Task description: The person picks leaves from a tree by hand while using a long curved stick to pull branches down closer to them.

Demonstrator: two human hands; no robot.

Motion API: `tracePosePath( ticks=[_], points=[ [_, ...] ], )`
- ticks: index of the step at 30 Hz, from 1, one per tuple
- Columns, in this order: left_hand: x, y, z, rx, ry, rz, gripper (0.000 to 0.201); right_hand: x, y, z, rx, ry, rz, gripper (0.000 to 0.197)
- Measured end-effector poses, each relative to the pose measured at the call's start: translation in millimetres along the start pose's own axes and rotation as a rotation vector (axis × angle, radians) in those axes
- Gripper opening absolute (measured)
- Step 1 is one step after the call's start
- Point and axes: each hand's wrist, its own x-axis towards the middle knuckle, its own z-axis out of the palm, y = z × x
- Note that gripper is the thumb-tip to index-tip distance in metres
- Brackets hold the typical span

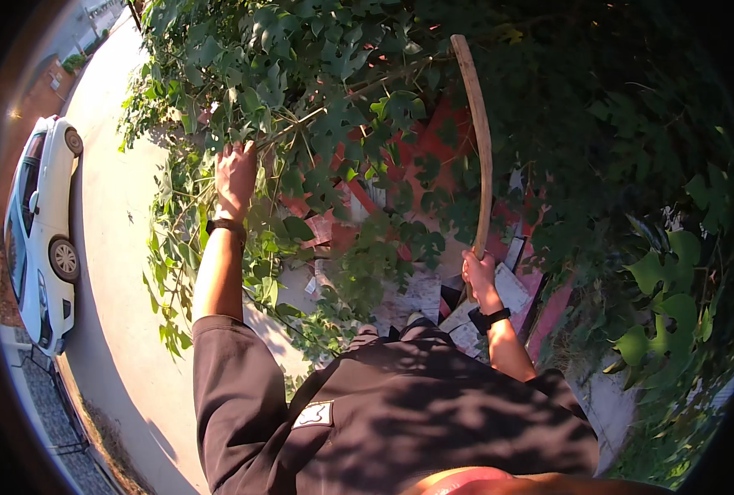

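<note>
Holding, right side: the right hand (479, 276) is closed around the lower part of a wooden stick (480, 136), its fingers wrapped about the shaft.
Stick: long, light brown and gently bowed; it rises from the fist and leans slightly left toward its top, with a short length showing below the hand.
Stick's upper end: in front of dark foliage near the top of the view, close to the far end of a thin branch (326, 110); whether the two touch, I cannot tell.
Left hand (235, 177): raised at the end of an outstretched arm, back of the hand showing, fingertips among the leaves beside the near end of the branch; whether it grips the stem or only touches it, I cannot tell.
Leaves (276, 41): green, lobed and dense, sunlit on the left and deep in shade on the right.
Below the leaves: red panels (433, 161) partly covered by greenery, with pale slabs (511, 289) near the right hand.
Wrists: a dark band (224, 227) on the left, a black band (489, 319) on the right.
Clothing: a dark shirt (416, 412) dappled with shadow, bearing a small white patch (313, 414).
Left of the greenery: a pale paved road (115, 247), with a white car (47, 231) standing along its far side.
</note>
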Motion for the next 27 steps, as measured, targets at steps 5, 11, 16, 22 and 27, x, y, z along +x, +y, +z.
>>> tracePosePath(
  ticks=[5, 11, 16, 22, 27],
  points=[
    [-7.5, 8.0, 19.5, -0.347, 0.018, -0.23, 0.016, 4.2, -18.9, 9.6, -0.046, -0.044, -0.02, 0.023],
    [-3.3, 7.6, 45.1, -0.436, -0.194, -0.383, 0.031, 14.8, -56.3, 16.8, 0.052, -0.126, 0.077, 0.032],
    [0.2, 7.7, 68.0, -0.413, -0.16, -0.346, 0.036, 46.0, -180.1, -0.4, 0.131, -0.132, -0.477, 0.036],
    [-15.7, -4.2, 63.4, -0.427, -0.062, -0.334, 0.031, 7.0, -378.6, 10.6, 0.247, -0.242, -0.993, 0.035],
    [-24.3, -10.0, 66.4, -0.421, -0.06, -0.356, 0.03, 16.1, -371.6, 50.8, 0.312, -0.3, -1.035, 0.032]
  ],
)
